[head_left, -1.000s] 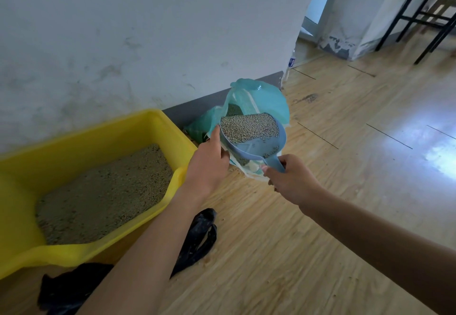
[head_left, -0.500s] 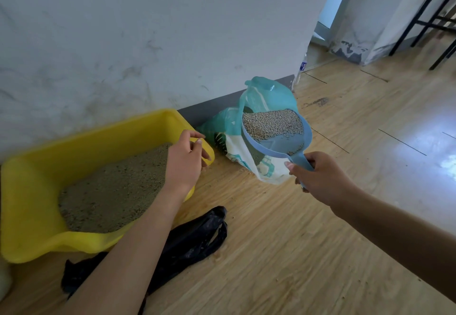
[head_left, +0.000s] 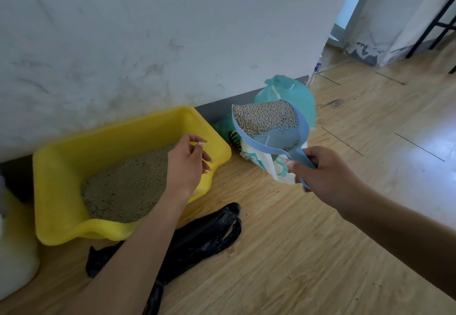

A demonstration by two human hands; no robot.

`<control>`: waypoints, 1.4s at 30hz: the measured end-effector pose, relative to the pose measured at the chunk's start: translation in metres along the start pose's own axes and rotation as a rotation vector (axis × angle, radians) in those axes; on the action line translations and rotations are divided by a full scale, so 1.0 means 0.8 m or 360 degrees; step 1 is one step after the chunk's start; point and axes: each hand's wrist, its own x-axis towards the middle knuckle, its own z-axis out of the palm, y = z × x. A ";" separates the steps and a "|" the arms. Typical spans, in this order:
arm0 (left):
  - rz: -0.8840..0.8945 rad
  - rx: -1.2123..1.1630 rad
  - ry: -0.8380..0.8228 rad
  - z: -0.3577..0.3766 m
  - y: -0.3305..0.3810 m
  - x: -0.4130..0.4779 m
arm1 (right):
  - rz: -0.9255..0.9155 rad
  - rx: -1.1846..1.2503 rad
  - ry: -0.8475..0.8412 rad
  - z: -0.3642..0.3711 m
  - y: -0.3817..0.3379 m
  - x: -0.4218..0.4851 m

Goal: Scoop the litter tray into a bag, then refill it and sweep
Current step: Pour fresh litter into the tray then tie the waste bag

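Fingers of the right hand grasp the blue scoop by its handle, arm extended, holding it heaped with litter just right of the yellow litter tray. Left hand hovers over the tray's right end, fingers loosely curled, empty.

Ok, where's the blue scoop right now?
Head view, right of centre: the right hand holds the blue scoop, heaped with litter, over the teal litter bag, just right of the yellow litter tray.
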 end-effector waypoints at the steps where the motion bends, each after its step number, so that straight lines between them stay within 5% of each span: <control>1: -0.0018 0.0007 0.0016 -0.004 -0.002 -0.002 | -0.0014 0.0001 -0.0019 0.006 -0.005 -0.001; 11: -0.0219 0.0159 0.0084 -0.016 -0.035 -0.051 | -0.0155 -0.0105 -0.0282 0.072 -0.036 0.003; 27: -0.0493 -0.0063 0.0886 -0.169 -0.058 -0.021 | -0.0070 -0.0335 -0.0818 0.190 -0.054 0.033; 42: -0.0469 -0.0087 0.0841 -0.186 -0.069 -0.025 | -0.0025 -0.0546 -0.1057 0.281 -0.059 0.036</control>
